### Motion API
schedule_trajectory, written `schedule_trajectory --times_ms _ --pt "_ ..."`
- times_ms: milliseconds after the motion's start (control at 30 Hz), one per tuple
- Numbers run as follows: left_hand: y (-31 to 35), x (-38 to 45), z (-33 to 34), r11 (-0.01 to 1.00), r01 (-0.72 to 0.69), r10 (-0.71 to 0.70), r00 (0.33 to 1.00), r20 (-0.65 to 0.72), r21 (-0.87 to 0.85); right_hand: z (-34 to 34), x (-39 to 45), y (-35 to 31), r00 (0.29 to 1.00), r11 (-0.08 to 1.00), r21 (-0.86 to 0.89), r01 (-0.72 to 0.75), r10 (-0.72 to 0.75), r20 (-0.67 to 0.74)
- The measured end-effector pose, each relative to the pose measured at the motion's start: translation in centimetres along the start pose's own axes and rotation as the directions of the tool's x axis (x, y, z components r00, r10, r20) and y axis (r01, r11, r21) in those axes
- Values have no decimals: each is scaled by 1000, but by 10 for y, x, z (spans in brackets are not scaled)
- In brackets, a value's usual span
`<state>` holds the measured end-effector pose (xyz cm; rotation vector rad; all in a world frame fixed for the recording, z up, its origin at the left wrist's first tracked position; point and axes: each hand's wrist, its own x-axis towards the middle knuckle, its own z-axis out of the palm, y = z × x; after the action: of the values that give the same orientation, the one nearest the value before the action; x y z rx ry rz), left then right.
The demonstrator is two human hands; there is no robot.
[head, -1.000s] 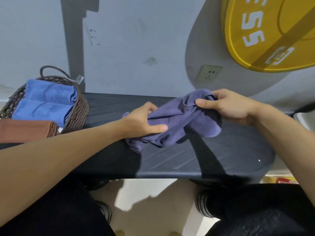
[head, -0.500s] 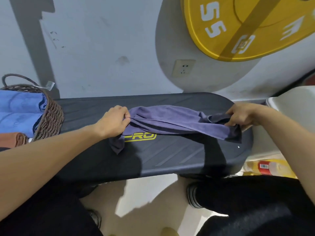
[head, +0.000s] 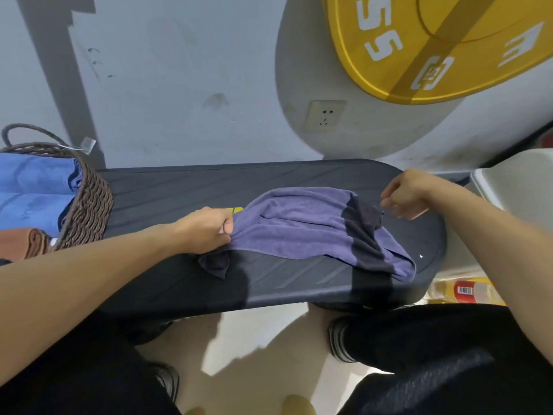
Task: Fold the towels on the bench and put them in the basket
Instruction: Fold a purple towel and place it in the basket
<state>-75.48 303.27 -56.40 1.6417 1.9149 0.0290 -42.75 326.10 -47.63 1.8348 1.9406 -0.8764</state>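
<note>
We are pinching the purple towel (head: 302,226) at its left end with our left hand (head: 209,227), while our right hand (head: 408,194), fingers loosely curled, is holding nothing. The towel is lying rumpled toward the desk's (head: 167,190) right end, and its corner by the front edge could slide off if we tug unevenly.

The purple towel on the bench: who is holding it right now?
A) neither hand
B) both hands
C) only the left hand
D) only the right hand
C: the left hand pinches one end of the purple towel, while the right hand hovers just off it, holding nothing.
</note>
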Motion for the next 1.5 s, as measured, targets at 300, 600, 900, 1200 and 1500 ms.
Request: schedule_trajectory --times_ms 300,600,900,1200,1500 --pt "-12 -14 -24 961 1 -84 954 287 276 79 15 13 994 986 -132 -102 104 15" --pt "24 -27 -18 997 -55 65 976 -210 54 94 -16 -32 964 998 53 20 -33 262" --pt "94 -53 -5 674 -153 -93 953 -288 -723 107 -90 -121 895 559 829 -22 -359 266" --pt "41 -33 -66 767 -130 64 990 -126 -629 64 -82 -136 773 774 126 620 -630 69" --pt "15 -20 -89 934 -218 189 974 -127 -283 45 -63 -157 718 633 445 633 -696 -31"
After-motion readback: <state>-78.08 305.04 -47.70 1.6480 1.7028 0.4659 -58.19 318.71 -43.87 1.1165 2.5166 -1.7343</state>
